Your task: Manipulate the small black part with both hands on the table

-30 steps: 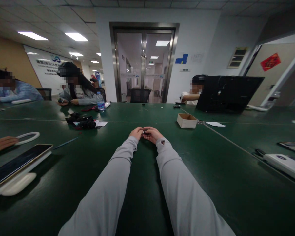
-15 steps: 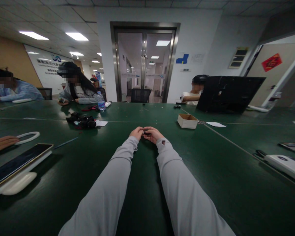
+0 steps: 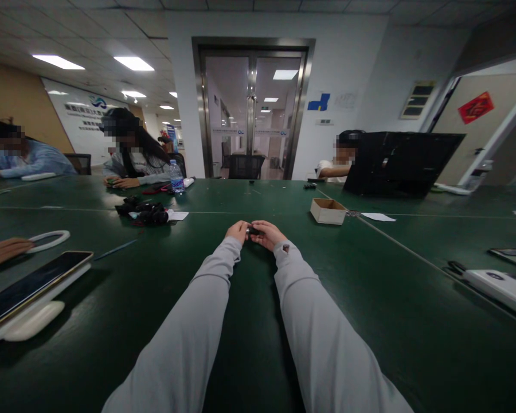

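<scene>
Both arms reach forward in light grey sleeves over the dark green table (image 3: 258, 321). Between my fingertips is a small black object (image 3: 253, 230) with a silvery bit at its left end; it is too small for me to name its kind. My left hand (image 3: 238, 230) pinches that silvery end. From the other side, my right hand (image 3: 268, 234) closes on the black part, thumb and fingers covering some of it. The two hands almost meet, just above or on the tabletop.
Ahead to the right stands an open cardboard box (image 3: 328, 212). Black gear (image 3: 144, 212) and a water bottle (image 3: 176, 176) are at the left. Nearer lie a phone (image 3: 34, 289) and another person's hand (image 3: 6, 252). A white power strip (image 3: 499, 289) lies right; people sit across.
My hands have drawn very slightly apart, and more of the black object and its silvery end shows between them. Across the table, a person's hands have shifted.
</scene>
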The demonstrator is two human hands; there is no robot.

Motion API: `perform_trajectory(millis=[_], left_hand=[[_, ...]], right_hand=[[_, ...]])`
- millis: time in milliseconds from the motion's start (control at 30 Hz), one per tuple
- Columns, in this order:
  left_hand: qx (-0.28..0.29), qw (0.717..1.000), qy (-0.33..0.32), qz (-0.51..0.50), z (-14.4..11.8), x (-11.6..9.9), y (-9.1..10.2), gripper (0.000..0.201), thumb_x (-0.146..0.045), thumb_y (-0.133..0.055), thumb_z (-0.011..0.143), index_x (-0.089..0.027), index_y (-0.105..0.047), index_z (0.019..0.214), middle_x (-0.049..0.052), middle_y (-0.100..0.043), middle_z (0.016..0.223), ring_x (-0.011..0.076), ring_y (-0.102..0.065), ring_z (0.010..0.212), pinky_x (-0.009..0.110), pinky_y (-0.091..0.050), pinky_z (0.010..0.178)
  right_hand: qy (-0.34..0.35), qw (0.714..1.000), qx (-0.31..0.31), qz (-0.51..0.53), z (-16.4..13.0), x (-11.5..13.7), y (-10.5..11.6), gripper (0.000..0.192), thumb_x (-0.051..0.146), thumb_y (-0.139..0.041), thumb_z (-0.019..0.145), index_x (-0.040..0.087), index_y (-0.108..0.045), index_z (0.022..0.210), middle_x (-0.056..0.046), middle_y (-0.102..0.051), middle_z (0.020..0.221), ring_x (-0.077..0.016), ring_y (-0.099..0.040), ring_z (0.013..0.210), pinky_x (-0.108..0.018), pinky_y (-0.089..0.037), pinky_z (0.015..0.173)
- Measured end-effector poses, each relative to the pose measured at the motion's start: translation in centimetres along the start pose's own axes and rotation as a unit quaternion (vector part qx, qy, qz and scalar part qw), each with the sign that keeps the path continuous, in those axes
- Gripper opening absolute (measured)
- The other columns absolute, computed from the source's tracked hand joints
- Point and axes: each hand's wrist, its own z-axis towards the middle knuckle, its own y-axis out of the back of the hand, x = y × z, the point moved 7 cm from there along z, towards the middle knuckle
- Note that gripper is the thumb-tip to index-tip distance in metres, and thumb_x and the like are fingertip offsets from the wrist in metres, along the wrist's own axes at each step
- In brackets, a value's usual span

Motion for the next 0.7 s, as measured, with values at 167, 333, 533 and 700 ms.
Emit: perform_trajectory(millis=[167, 333, 533, 700], left_hand=[[0.004, 0.999, 0.017, -0.044, -0.35, -0.21, 0.31, 0.039, -0.039, -0.031, 0.083, -0.016, -0.063, 0.084, -0.003, -0.046, 0.041, 0.0093, -0.047, 0.042, 0.02, -0.039, 0.05], [0.011, 0.991, 0.071, -0.116, -0.61, -0.02, 0.16, 0.029, -0.03, -0.035, 0.08, -0.017, -0.06, 0.088, -0.004, -0.048, 0.046, 0.0075, -0.044, 0.037, 0.018, -0.036, 0.042], [0.003, 0.994, 0.062, -0.086, -0.47, 0.08, 0.25, 0.026, -0.024, -0.038, 0.077, -0.019, -0.061, 0.087, -0.004, -0.049, 0.048, 0.0075, -0.043, 0.04, 0.019, -0.037, 0.045], [-0.007, 0.997, 0.038, -0.066, -0.17, 0.35, 0.21, 0.03, -0.03, -0.035, 0.08, -0.018, -0.062, 0.083, -0.003, -0.048, 0.045, 0.0087, -0.046, 0.044, 0.019, -0.038, 0.049]], right_hand=[[0.0, 1.0, 0.003, 0.001, -0.09, 0.05, 0.01, 0.015, 0.003, -0.051, 0.077, 0.015, -0.051, 0.085, -0.003, -0.061, 0.066, -0.0112, -0.059, 0.051, -0.023, -0.051, 0.05], [0.007, 1.0, -0.011, 0.008, -0.19, 0.15, 0.11, 0.014, 0.004, -0.054, 0.078, 0.015, -0.051, 0.087, -0.003, -0.06, 0.065, -0.0115, -0.06, 0.051, -0.023, -0.052, 0.051], [0.015, 1.0, -0.006, 0.004, -0.13, 0.22, 0.06, 0.01, 0.008, -0.056, 0.079, 0.014, -0.051, 0.086, -0.003, -0.061, 0.066, -0.0107, -0.06, 0.05, -0.022, -0.053, 0.052], [0.015, 1.0, -0.003, 0.006, 0.01, 0.12, 0.16, 0.013, 0.009, -0.059, 0.077, 0.015, -0.051, 0.086, -0.003, -0.061, 0.067, -0.0105, -0.06, 0.051, -0.023, -0.054, 0.052]])
